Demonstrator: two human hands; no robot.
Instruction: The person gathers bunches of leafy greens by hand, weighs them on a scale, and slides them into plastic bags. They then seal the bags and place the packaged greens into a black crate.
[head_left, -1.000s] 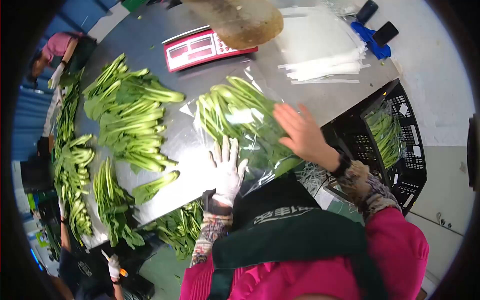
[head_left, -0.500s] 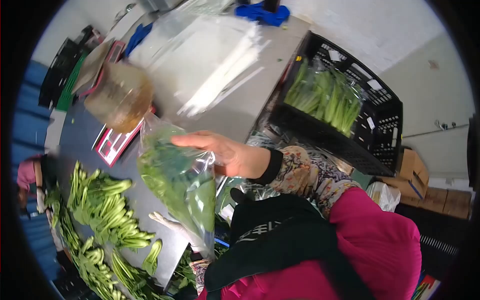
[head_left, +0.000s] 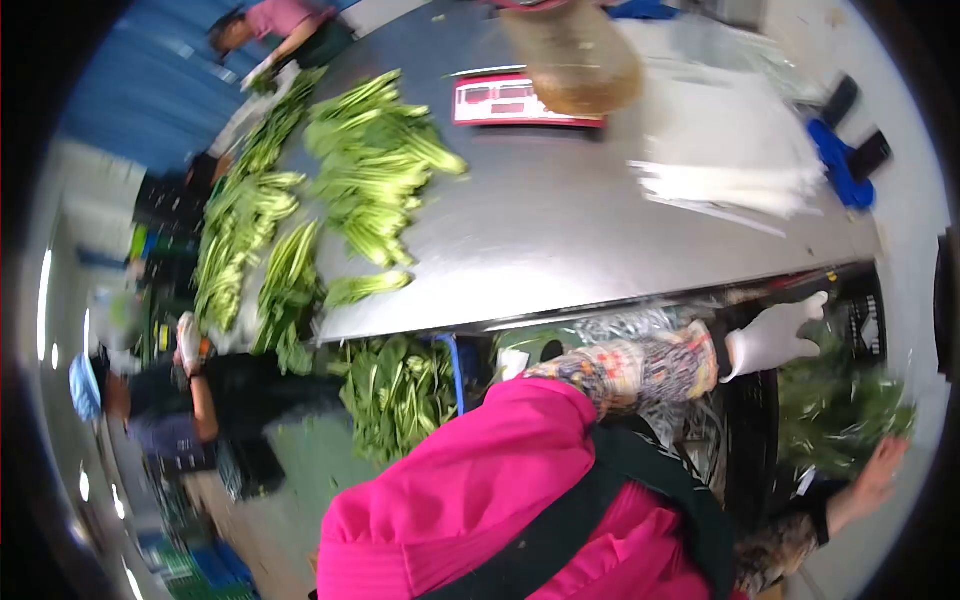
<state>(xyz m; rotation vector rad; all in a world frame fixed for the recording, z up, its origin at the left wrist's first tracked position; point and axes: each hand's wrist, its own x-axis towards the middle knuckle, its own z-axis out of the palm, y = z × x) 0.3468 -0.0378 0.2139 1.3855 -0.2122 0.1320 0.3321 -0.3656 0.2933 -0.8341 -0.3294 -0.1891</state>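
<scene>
Two hands are working past the edge of the steel table (head_left: 560, 250), over the black crate (head_left: 862, 318). Easing the bag of greens (head_left: 840, 405) down flat, supported from both sides, is probably kindest to the leaves. The bag is looking blurred, dark green and leafy. The gloved left hand (head_left: 775, 335) is resting by its top with fingers loosely extended. The bare right hand (head_left: 880, 462) is spreading open beneath it, neither visibly gripping.
</scene>
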